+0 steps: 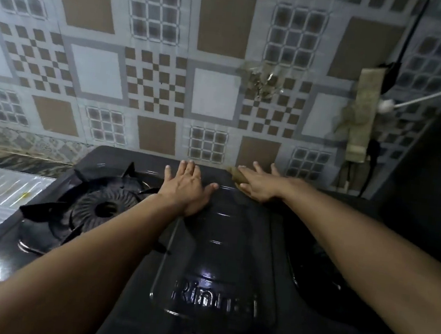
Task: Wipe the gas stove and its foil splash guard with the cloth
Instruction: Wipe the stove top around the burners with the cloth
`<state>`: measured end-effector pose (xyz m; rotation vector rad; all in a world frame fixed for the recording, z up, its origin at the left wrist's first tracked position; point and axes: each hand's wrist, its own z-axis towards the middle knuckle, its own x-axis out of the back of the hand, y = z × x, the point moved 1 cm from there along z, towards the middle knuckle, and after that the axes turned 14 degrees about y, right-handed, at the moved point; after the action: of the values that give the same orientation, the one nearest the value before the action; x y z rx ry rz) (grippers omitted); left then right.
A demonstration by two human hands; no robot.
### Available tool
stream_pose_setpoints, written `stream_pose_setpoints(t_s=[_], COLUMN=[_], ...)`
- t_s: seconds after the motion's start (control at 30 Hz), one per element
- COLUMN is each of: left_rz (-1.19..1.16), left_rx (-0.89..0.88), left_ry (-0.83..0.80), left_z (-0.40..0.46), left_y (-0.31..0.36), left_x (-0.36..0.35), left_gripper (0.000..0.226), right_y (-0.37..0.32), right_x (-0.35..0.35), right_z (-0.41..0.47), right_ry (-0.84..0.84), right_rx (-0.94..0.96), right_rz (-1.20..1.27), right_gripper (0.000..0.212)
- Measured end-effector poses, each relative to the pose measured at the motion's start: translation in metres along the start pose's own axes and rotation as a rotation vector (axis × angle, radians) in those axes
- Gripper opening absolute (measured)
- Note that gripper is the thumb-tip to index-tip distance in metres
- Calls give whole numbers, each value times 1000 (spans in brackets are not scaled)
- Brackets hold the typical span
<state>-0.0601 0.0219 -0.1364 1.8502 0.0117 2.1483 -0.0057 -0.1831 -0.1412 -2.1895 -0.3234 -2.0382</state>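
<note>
Our left hand (186, 185) lies flat and open on the black stove (218, 263), fingers spread and pointing to the wall, thumb out to the right; it holds nothing, it only presses on the raised middle panel near the back edge. Our right hand (260, 184) is also spread, palm down, and it presses the cloth (237, 176) against the stove top at the back edge; the fingers are not curled around it, so it is pinned under the palm rather than gripped. Only a small brown part of the cloth shows, at the left of the hand; it looks bunched, its long axis running roughly from left to right along the back edge; the rest is hidden under the hand.

The two hands are near each other but apart. The back edge of the stove stands just beside the patterned wall (152, 80), so there is almost no room further forward; the fingertips of the right hand reach the foot of the wall. To the left is the burner (103, 205) with its pan support; beyond it, the foil guard (2, 192) lies at the left side of the stove, bright and ribbed. To the right the stove top is dark, and we cannot tell its details. A rag (359, 120) hangs on the wall at the right, with cables beside it.
</note>
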Motion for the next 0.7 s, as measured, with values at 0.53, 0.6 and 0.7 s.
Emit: stream_pose_setpoints(t_s=[0.53, 0.6, 0.7], left_rz=[-49, -83, -156], left_rx=[-233, -282, -386], left_ry=[-59, -74, -93], left_z=[26, 24, 17], left_y=[113, 132, 160], left_x=[-23, -25, -28], left_gripper=[77, 78, 78], right_y=[147, 163, 192], right_x=[19, 19, 19], right_z=[-70, -73, -97], right_ry=[-139, -106, -68], right_rx=[-314, -349, -446], right_rz=[209, 159, 165], right_gripper=[52, 43, 42])
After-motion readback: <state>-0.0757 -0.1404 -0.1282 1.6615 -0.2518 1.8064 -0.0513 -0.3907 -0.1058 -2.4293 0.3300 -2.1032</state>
